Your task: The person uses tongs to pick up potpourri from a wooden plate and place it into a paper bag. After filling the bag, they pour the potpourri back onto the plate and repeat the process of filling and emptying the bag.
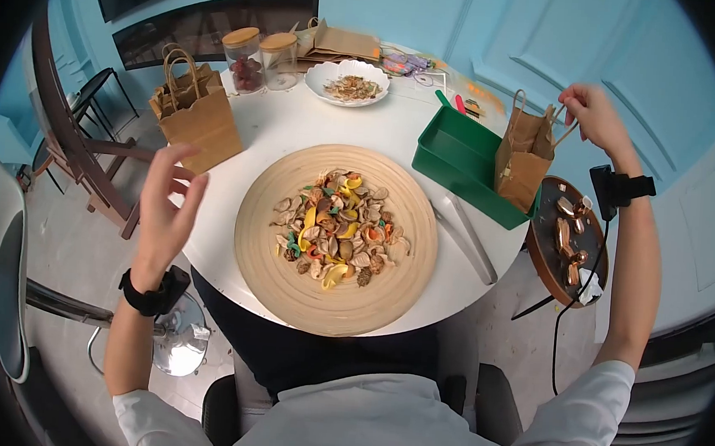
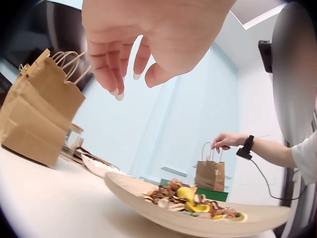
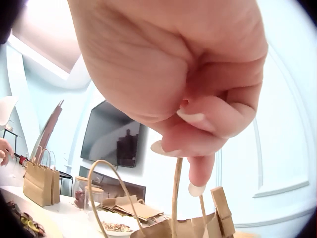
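Observation:
My right hand (image 1: 585, 106) pinches the twine handle (image 3: 176, 196) of a small brown paper bag (image 1: 522, 156) that stands in a green tray (image 1: 461, 160) at the table's right edge. A wooden clothespin (image 3: 221, 210) clips the bag's top. My left hand (image 1: 167, 197) hovers open above the table's left edge, fingers loosely spread and holding nothing, close to another brown paper bag (image 1: 198, 112). A wide wooden plate (image 1: 272, 254) with a heap of dried potpourri (image 1: 336, 226) sits in the middle between the hands.
At the back of the round white table (image 1: 298, 123) stand two cork-lidded glass jars (image 1: 245, 58), a white dish of dried bits (image 1: 347, 81) and flat paper bags (image 1: 341, 44). A small round side table (image 1: 551, 241) with copper pieces stands at the right.

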A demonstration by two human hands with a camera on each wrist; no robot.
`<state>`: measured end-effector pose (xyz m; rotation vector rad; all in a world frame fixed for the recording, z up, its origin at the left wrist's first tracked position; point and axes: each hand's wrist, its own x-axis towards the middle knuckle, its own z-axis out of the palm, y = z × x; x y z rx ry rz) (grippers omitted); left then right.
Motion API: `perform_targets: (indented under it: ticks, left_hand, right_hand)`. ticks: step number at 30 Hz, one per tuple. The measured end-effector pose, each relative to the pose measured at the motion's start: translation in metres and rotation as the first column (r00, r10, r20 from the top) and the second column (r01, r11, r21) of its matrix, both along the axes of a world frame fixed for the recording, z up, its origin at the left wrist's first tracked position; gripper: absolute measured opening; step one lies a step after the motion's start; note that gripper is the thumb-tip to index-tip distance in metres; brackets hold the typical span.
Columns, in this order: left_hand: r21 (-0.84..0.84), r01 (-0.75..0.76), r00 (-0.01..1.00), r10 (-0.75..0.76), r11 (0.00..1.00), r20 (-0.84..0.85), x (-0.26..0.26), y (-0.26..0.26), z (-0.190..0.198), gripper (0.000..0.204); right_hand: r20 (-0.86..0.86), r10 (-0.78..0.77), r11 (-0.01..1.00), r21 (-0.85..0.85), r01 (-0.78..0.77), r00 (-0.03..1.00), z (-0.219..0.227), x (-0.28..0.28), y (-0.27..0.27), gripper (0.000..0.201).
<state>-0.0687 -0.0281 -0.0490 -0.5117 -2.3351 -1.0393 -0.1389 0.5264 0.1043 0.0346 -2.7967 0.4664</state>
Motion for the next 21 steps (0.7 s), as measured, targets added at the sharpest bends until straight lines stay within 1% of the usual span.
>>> perform_targets:
  ticks: [1,2,3,4,6,7,8,10,11,13,14,16,17,18,19,20,21]
  left_hand:
    - [0.137,0.042,0.990,-0.060,0.990,0.128,0.003,0.007,-0.001,0.030]
    - [0.284,0.077,0.951,-0.155,0.956,0.266,0.008,0.015,0.002,0.028]
    - [0.400,0.152,0.909,-0.287,0.904,0.303,0.011,0.023,0.006,0.028]
    - [0.514,0.212,0.852,-0.415,0.831,0.320,0.015,0.030,0.009,0.029]
    - [0.637,0.230,0.711,-0.574,0.735,0.406,0.020,0.043,0.012,0.030]
    - [0.693,0.206,0.625,-0.638,0.690,0.449,0.025,0.052,0.014,0.032]
    - [0.750,0.204,0.523,-0.718,0.629,0.459,0.028,0.060,0.016,0.036]
    - [0.834,0.181,0.365,-0.823,0.521,0.435,0.028,0.074,0.013,0.048]
    - [0.835,0.175,0.381,-0.818,0.522,0.432,0.027,0.081,0.010,0.048]
    - [0.871,0.177,0.278,-0.872,0.458,0.402,0.024,0.091,0.006,0.072]
    - [0.870,0.169,0.299,-0.865,0.464,0.403,0.021,0.094,0.006,0.072]
    - [0.945,-0.005,0.279,-0.907,0.328,0.317,0.013,0.094,0.007,0.085]
    - [0.967,-0.047,0.242,-0.937,0.250,0.254,0.005,0.090,0.005,0.095]
    - [0.965,-0.054,0.268,-0.927,0.257,0.262,0.002,0.085,0.006,0.095]
    - [0.989,-0.036,0.208,-0.967,0.144,0.149,-0.001,0.080,0.007,0.100]
    - [0.999,-0.022,0.144,-0.989,0.029,0.032,-0.002,0.075,0.009,0.107]
    - [0.999,0.037,0.143,-0.990,-0.011,-0.016,-0.004,0.069,0.011,0.110]
  right_hand:
    - [-0.003,0.005,1.000,0.000,-0.005,1.000,0.007,0.002,-0.012,0.017]
    - [-0.048,0.050,0.999,0.001,-0.050,0.998,0.014,0.005,-0.024,0.018]
    - [-0.092,0.093,0.996,0.004,-0.093,0.991,0.020,0.007,-0.036,0.019]
    - [-0.094,0.098,0.995,0.005,-0.098,0.991,0.026,0.008,-0.046,0.019]
    - [-0.184,0.141,0.988,-0.041,-0.151,0.973,0.038,0.007,-0.068,0.021]
    - [-0.193,0.192,0.978,-0.044,-0.204,0.962,0.044,0.008,-0.079,0.023]
    - [-0.197,0.204,0.975,-0.042,-0.217,0.959,0.051,0.008,-0.091,0.023]
    - [-0.245,0.293,0.943,-0.087,-0.322,0.924,0.060,0.011,-0.114,0.021]
    - [-0.247,0.310,0.937,-0.083,-0.338,0.918,0.064,0.011,-0.124,0.021]
    - [-0.271,0.374,0.891,-0.158,-0.425,0.887,0.069,0.011,-0.143,0.025]
    - [-0.275,0.394,0.881,-0.158,-0.446,0.877,0.070,0.012,-0.154,0.025]
    - [-0.378,0.482,0.789,-0.206,-0.580,0.790,0.069,0.018,-0.177,0.027]
    - [-0.383,0.501,0.771,-0.211,-0.601,0.776,0.067,0.022,-0.189,0.027]
    - [-0.400,0.547,0.708,-0.248,-0.662,0.735,0.065,0.028,-0.202,0.027]
    - [-0.417,0.589,0.639,-0.284,-0.715,0.692,0.062,0.034,-0.213,0.028]
    - [-0.421,0.603,0.618,-0.290,-0.731,0.677,0.058,0.040,-0.223,0.028]
    - [-0.406,0.640,0.590,-0.283,-0.756,0.652,0.053,0.046,-0.232,0.027]
